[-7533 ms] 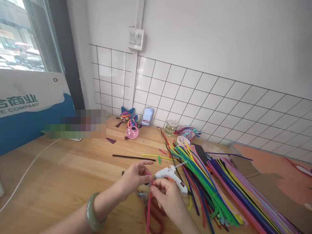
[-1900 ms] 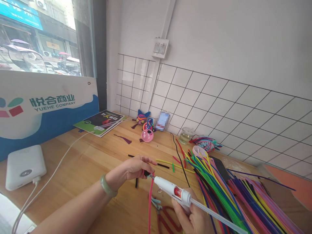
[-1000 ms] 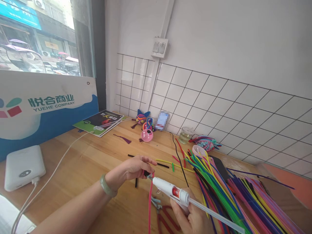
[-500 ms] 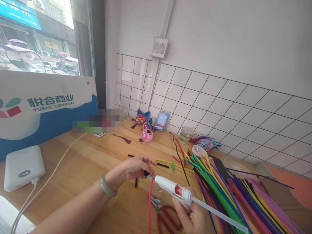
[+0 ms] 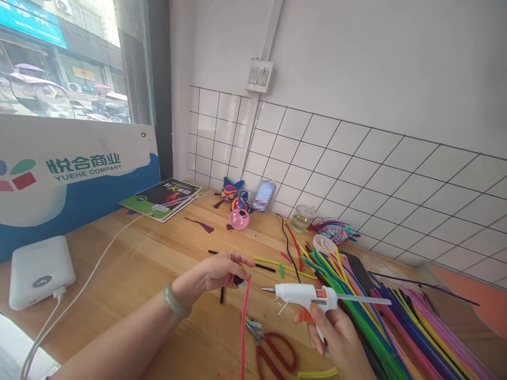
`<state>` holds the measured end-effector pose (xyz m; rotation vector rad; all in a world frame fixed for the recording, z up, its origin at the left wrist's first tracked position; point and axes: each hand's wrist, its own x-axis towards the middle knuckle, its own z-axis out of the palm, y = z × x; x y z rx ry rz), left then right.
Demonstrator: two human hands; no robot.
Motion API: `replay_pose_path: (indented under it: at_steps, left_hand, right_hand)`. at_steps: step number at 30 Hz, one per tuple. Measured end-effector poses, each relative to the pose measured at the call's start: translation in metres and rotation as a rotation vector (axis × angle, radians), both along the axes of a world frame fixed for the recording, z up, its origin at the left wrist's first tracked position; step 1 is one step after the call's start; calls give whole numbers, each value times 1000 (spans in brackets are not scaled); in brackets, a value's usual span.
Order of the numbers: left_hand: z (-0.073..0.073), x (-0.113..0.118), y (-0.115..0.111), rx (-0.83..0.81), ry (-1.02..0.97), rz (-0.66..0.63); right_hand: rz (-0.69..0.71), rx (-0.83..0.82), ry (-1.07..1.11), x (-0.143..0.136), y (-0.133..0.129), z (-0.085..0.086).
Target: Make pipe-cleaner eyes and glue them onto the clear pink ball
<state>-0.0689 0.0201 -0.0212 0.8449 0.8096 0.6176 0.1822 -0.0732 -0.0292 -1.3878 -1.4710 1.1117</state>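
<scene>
My left hand [image 5: 224, 272] is closed in a pinch on a small dark piece with a pink pipe cleaner [image 5: 244, 322] hanging down from it; the fingers hide much of the piece. In my right hand [image 5: 336, 332] is a white hot glue gun [image 5: 301, 293], gripped by its handle, with a clear glue stick [image 5: 364, 299] sticking out at the back. Its metal nozzle points left, apart from the piece in my left hand. Below, on the wooden table, lie red-handled scissors [image 5: 273, 351], partly behind the pink pipe cleaner.
A thick bundle of coloured pipe cleaners [image 5: 356, 311] covers the right side. Farther back stand a pink bowl [image 5: 239, 219], a glass jar [image 5: 303, 218] and colourful craft figures [image 5: 229, 191]. A white power bank [image 5: 41, 272] with a cable sits at left, near a magazine [image 5: 162, 198].
My right hand has drawn the glue gun back to the right and levelled it, so the nozzle has left the piece. My left hand has stayed nearly still.
</scene>
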Motion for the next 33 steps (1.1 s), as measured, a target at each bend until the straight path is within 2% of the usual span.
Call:
replay_pose_path:
  at_steps: [5, 12, 17, 20, 22, 24, 25, 29, 31, 33]
  left_hand:
    - [1, -1, -1, 11, -30, 0]
    - [3, -1, -6, 91, -75, -21]
    - [5, 2, -11, 105, -99, -12]
    - [6, 5, -13, 102, -116, -1]
    - [7, 7, -14, 97, -134, 14]
    - [10, 9, -17, 82, -151, 43]
    - [11, 10, -19, 75, -158, 59]
    - [17, 16, -25, 63, -178, 109]
    - [18, 19, -27, 63, -180, 137]
    - [17, 21, -29, 66, -175, 165]
  right_hand:
    - [-157, -201, 4, -3, 10, -8]
    - [-168, -346, -32, -16, 20, -33]
    - [-203, -124, -325, -13, 20, -39]
    - [-215, 135, -590, -11, 15, -31]
    - [-272, 342, -681, -15, 10, -20]
    - [-336, 478, -622, -24, 5, -9]
    - [-313, 477, -533, -31, 2, -4]
    - [-24, 124, -120, -61, -11, 5]
    - [-31, 18, 70, -73, -15, 4]
    - [-53, -22, 198, -81, -17, 1]
